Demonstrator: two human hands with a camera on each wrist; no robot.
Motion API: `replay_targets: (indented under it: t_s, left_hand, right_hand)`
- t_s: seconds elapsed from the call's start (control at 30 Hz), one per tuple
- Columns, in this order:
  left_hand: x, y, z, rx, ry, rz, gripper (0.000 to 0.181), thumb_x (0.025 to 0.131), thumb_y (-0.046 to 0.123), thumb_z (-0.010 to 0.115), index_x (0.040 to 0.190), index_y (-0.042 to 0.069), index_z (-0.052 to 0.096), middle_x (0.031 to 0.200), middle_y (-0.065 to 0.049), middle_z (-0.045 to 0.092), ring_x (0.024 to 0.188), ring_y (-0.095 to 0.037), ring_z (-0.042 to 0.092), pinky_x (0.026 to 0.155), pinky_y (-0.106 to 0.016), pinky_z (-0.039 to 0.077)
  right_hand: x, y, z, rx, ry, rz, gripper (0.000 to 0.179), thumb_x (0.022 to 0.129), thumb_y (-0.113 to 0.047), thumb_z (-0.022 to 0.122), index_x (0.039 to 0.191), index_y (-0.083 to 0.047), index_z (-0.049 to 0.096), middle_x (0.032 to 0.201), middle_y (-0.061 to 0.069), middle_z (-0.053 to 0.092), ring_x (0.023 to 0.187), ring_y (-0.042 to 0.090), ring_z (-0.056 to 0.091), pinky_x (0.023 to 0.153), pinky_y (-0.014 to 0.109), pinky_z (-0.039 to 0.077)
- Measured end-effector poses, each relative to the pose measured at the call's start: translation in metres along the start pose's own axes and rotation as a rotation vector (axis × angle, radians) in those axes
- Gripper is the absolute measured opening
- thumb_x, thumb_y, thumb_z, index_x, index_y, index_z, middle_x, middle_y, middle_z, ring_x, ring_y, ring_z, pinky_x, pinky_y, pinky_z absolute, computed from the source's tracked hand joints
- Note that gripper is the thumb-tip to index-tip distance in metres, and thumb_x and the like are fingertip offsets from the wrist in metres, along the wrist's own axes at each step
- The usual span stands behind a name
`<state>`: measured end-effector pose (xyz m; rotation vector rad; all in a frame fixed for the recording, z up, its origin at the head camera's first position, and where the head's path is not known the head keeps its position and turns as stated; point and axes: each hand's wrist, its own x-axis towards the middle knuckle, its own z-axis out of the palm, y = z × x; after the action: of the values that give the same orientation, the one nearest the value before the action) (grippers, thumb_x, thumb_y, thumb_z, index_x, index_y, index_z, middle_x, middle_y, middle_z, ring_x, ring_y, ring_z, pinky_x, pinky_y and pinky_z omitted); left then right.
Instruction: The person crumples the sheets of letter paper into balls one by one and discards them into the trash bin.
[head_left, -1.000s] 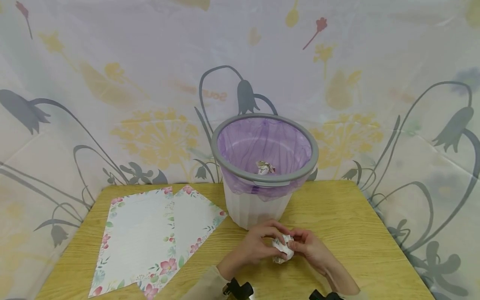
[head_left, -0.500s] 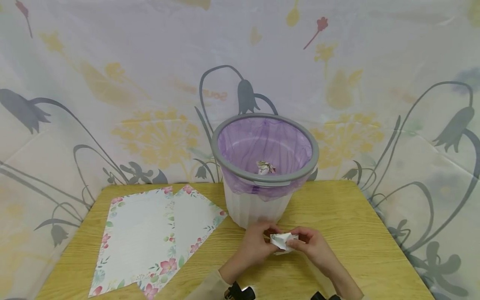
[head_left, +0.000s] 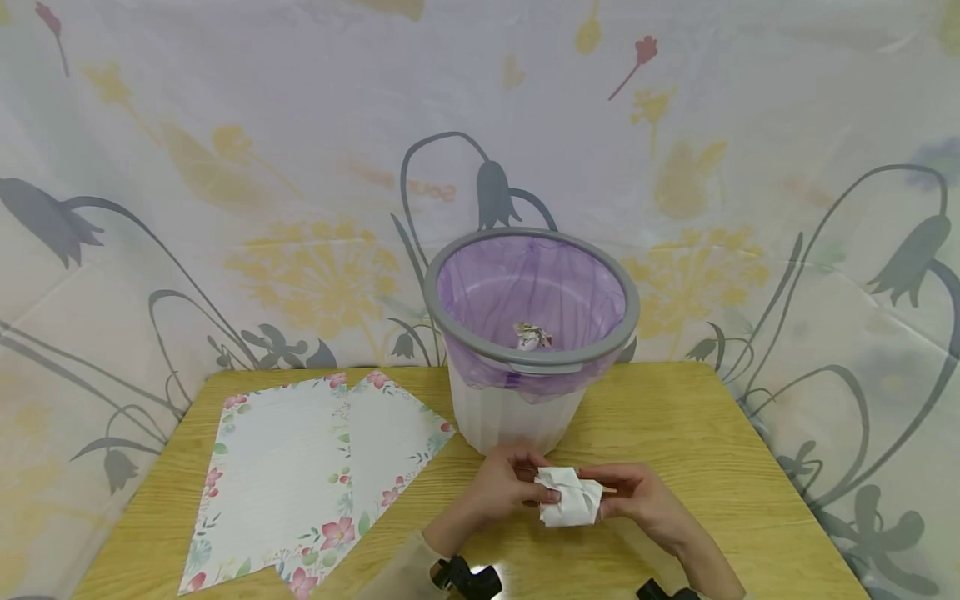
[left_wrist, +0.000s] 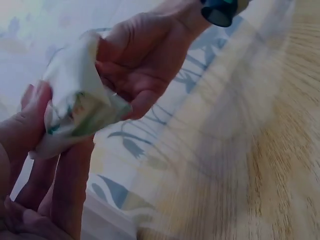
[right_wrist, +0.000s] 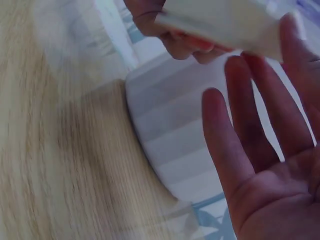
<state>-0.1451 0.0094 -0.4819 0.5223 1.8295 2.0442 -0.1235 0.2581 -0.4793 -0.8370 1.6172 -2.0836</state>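
A crumpled white sheet of paper (head_left: 572, 500), partly folded into a small packet, is held between my two hands above the table. My left hand (head_left: 501, 490) pinches its left side, thumb in front and fingers behind. On the right edge, my right hand (head_left: 647, 505) pinches it between thumb and fingers. The left wrist view shows green and reddish print on the paper (left_wrist: 75, 107). In the right wrist view the other fingers of the right hand (right_wrist: 272, 170) are spread beneath the paper (right_wrist: 230, 25), away from it.
Behind the hands stands a white waste bin (head_left: 510, 417) with a grey rim and purple liner. A crumpled paper ball (head_left: 532, 336) lies inside. Flower-bordered sheets (head_left: 273, 475) overlap on the wooden table (head_left: 675, 425) at left. A printed cloth (head_left: 315, 125) hangs behind.
The paper was a compact ball between both hands. It has been loosened into a wider, flatter packet, and the right hand has shifted slightly to the right.
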Motion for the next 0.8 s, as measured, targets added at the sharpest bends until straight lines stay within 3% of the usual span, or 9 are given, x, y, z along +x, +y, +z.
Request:
replay_targets:
  t_s: [0.07,0.13,0.23,0.4,0.57,0.7,0.8]
  left_hand:
    - [-0.001,0.003,0.000,-0.078,-0.038,-0.062,0.026,0.077,-0.012,0.077,0.100,-0.013,0.067,0.084,-0.010,0.072,0.069,-0.012,0.068,0.060,-0.028,0.057]
    - [-0.001,0.004,-0.001,-0.107,-0.067,-0.084,0.026,0.078,-0.014,0.075,0.103,-0.016,0.066,0.084,-0.009,0.072,0.068,-0.013,0.068,0.059,-0.028,0.058]
    - [-0.001,0.005,0.000,-0.118,-0.077,-0.093,0.024,0.078,-0.015,0.073,0.100,-0.019,0.064,0.078,-0.006,0.071,0.066,-0.012,0.068,0.057,-0.026,0.057]
    - [-0.002,0.006,0.004,-0.088,-0.020,-0.117,0.019,0.076,-0.014,0.076,0.092,-0.017,0.066,0.071,-0.005,0.069,0.060,-0.011,0.066,0.054,-0.024,0.055]
    - [-0.003,0.008,0.008,-0.028,0.044,-0.130,0.016,0.074,-0.011,0.080,0.087,-0.013,0.072,0.071,-0.008,0.071,0.057,-0.011,0.064,0.051,-0.023,0.053]
    - [-0.003,0.009,0.010,0.007,0.058,-0.118,0.017,0.076,-0.005,0.081,0.090,-0.009,0.075,0.076,-0.008,0.073,0.058,-0.010,0.063,0.051,-0.023,0.053]
    - [-0.004,0.011,0.012,-0.020,0.057,-0.103,0.020,0.081,0.000,0.080,0.100,-0.006,0.075,0.083,-0.010,0.074,0.066,-0.011,0.067,0.057,-0.024,0.055]
  right_hand:
    - [0.001,0.001,0.004,0.044,-0.022,-0.058,0.046,0.091,0.012,0.062,0.135,0.003,0.059,0.136,0.004,0.061,0.114,0.019,0.062,0.080,0.029,0.057]
    - [0.003,0.001,0.007,0.039,-0.027,-0.104,0.048,0.090,0.008,0.066,0.136,0.009,0.054,0.139,0.008,0.058,0.118,0.020,0.059,0.085,0.031,0.056]
    - [0.006,0.000,0.013,-0.051,-0.017,-0.145,0.052,0.087,0.002,0.071,0.133,0.016,0.051,0.138,0.012,0.056,0.124,0.021,0.054,0.094,0.034,0.052]
    - [0.010,-0.008,0.021,-0.259,0.031,-0.160,0.046,0.082,0.000,0.076,0.124,0.010,0.061,0.125,0.015,0.060,0.115,0.017,0.057,0.093,0.034,0.052]
    - [0.014,-0.013,0.027,-0.363,0.072,-0.146,0.037,0.079,0.007,0.077,0.113,0.002,0.064,0.113,0.011,0.062,0.105,0.016,0.060,0.085,0.035,0.056]
    - [0.014,-0.014,0.025,-0.312,0.079,-0.111,0.030,0.079,0.007,0.077,0.104,0.001,0.061,0.112,0.007,0.060,0.105,0.016,0.060,0.087,0.034,0.055]
    - [0.013,-0.013,0.020,-0.253,0.083,-0.102,0.027,0.082,0.006,0.075,0.103,0.003,0.058,0.118,0.007,0.059,0.110,0.018,0.059,0.091,0.033,0.052]
